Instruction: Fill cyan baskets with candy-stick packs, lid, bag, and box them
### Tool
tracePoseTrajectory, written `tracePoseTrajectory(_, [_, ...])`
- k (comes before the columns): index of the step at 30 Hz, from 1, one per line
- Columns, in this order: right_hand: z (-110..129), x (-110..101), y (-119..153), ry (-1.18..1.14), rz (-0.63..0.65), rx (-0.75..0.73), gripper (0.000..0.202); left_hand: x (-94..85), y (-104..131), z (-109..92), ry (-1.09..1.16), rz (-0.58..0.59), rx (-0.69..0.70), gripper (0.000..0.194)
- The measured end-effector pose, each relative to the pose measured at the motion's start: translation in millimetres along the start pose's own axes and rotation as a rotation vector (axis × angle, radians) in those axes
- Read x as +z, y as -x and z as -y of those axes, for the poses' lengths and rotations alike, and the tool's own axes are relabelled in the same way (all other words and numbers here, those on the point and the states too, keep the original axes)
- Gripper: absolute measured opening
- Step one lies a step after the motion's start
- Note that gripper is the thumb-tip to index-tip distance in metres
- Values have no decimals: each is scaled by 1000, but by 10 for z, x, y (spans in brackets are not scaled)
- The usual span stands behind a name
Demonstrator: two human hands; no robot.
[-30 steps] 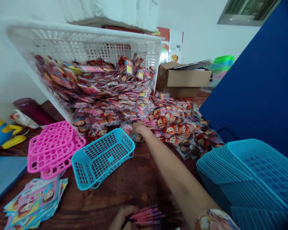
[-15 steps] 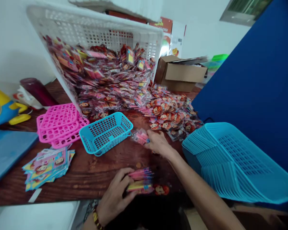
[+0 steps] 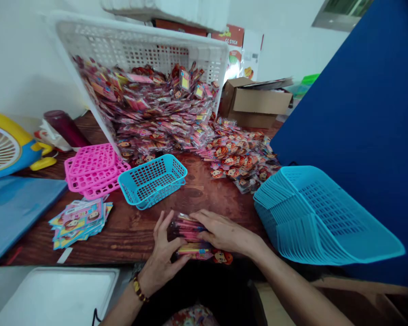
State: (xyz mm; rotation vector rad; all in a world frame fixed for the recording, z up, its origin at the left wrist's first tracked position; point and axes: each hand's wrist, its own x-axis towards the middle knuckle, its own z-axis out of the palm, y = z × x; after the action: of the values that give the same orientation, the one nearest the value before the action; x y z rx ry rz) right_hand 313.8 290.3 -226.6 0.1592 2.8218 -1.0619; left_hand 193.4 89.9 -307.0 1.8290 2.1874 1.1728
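Several small pink and yellow packets point(image 3: 193, 250) with a red-haired doll figure lie at the table's front edge, between my hands. My left hand point(image 3: 165, 253), with a beaded bracelet, rests against their left side, its thumb and fingers around the packets' ends. From the right, my right hand point(image 3: 217, 231) closes over the upper packets, fingers pressed on their wrappers. Just beyond sits a blue basket point(image 3: 153, 181) with nothing in it. A loose heap of similar packets point(image 3: 241, 156) spreads behind my right hand, spilling from a tipped white crate point(image 3: 139, 34) full of them.
Nested blue baskets point(image 3: 313, 217) stand at the right beside a blue panel point(image 3: 353, 136). On the left are pink lattice pieces point(image 3: 93, 170), printed cards point(image 3: 80, 222), a dark red bottle point(image 3: 66, 129) and a yellow-blue fan point(image 3: 13, 147). An open carton point(image 3: 258, 102) stands behind.
My right hand has come back from near the heap to the packets at the front edge, bringing a packet to them. My left hand remains beside them. The view has shifted slightly.
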Motion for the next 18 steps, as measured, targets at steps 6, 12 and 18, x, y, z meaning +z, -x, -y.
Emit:
tracePoseTrajectory(6, [-128,14,-4,-9,17,85,51,-14,6,16,159,158,-47,15])
tracePoseTrajectory(12, [-71,-1,7,65,58,74,43,-79,-122,70,70,186,45,10])
tracePoseTrajectory(18, [-274,-168,-138,-115,158,20,53,-86,-273,168,109,291,105,16])
